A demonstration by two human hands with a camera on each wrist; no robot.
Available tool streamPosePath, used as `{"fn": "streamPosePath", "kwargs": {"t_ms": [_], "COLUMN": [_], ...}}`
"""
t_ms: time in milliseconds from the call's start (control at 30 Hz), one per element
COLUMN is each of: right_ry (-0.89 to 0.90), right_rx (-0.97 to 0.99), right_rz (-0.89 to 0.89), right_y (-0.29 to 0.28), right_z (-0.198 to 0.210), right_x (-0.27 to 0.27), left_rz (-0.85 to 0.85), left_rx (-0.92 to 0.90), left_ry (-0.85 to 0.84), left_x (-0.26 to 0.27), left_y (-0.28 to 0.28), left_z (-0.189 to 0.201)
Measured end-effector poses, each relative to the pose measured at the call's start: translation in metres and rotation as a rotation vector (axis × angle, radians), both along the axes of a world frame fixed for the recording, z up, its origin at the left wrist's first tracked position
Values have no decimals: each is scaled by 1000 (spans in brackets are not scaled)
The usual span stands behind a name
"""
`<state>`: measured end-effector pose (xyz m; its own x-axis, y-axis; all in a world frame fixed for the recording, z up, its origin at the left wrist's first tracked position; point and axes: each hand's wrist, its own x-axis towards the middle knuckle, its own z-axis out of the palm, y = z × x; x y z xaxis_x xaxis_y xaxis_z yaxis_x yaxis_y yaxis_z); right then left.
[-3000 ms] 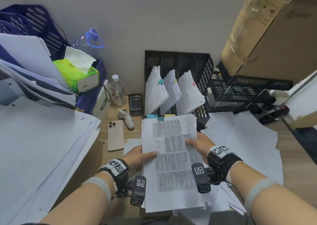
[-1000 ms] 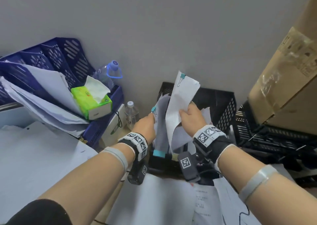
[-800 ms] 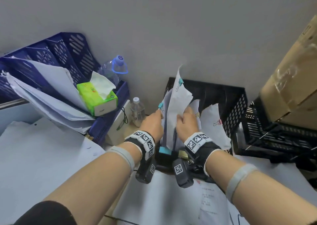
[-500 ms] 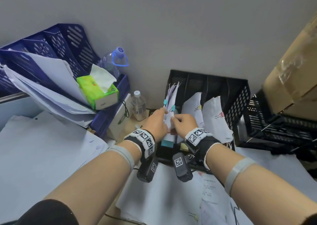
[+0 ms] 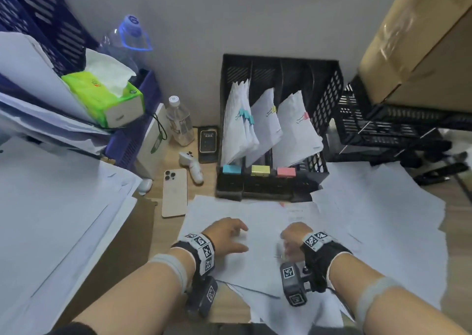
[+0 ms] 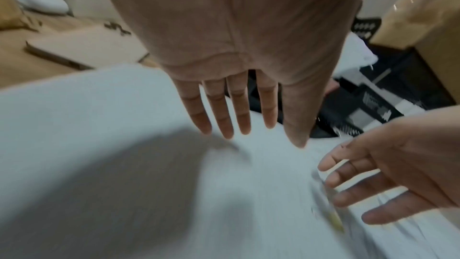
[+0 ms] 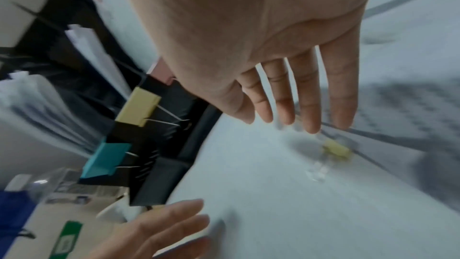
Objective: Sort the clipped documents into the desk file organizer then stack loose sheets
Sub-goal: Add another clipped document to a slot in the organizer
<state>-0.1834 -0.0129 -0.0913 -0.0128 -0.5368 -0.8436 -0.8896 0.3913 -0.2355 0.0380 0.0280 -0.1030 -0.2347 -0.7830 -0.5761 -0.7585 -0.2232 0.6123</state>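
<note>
The black file organizer (image 5: 329, 97) stands against the wall with teal (image 5: 231, 170), yellow (image 5: 260, 170) and pink (image 5: 286, 172) labels on its front. Its left slot holds teal-clipped documents (image 5: 238, 125), the middle a yellow-clipped one (image 5: 265, 122), the right a pink-clipped one (image 5: 293, 133). My left hand (image 5: 227, 237) and right hand (image 5: 293, 240) are over the loose sheets (image 5: 258, 265) in front of it, fingers straight, holding nothing. A small yellow clip (image 7: 336, 149) lies on the paper just beyond my right fingertips (image 7: 311, 123). The wrist views are blurred.
A gold phone (image 5: 174, 193), a white device (image 5: 194, 166), a black phone (image 5: 208, 140) and a water bottle (image 5: 180, 124) lie left of the organizer. Paper stacks (image 5: 51, 219) and blue trays fill the left. A cardboard box (image 5: 421, 41) on a black crate (image 5: 383, 125) stands right.
The teal-clipped document went down into the left slot. Both hands let go of it and drew back toward me, down over the loose sheets.
</note>
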Motion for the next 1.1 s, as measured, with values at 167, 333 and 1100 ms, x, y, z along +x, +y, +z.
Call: {"fn": "streamPosePath", "kwargs": {"t_ms": [167, 333, 1100], "right_ry": [-64, -133, -673], "right_rx": [-105, -94, -90], "right_rz": [-94, -419, -456], "right_y": [41, 58, 26], "right_z": [-21, -11, 56], "right_x": [-12, -13, -35], "left_rz": [-347, -484, 727], "left_rx": [-78, -92, 167], "left_ry": [-290, -360, 564], "left_x": [-27, -36, 13], "left_y": [30, 42, 6], "left_z": [-23, -24, 53]}}
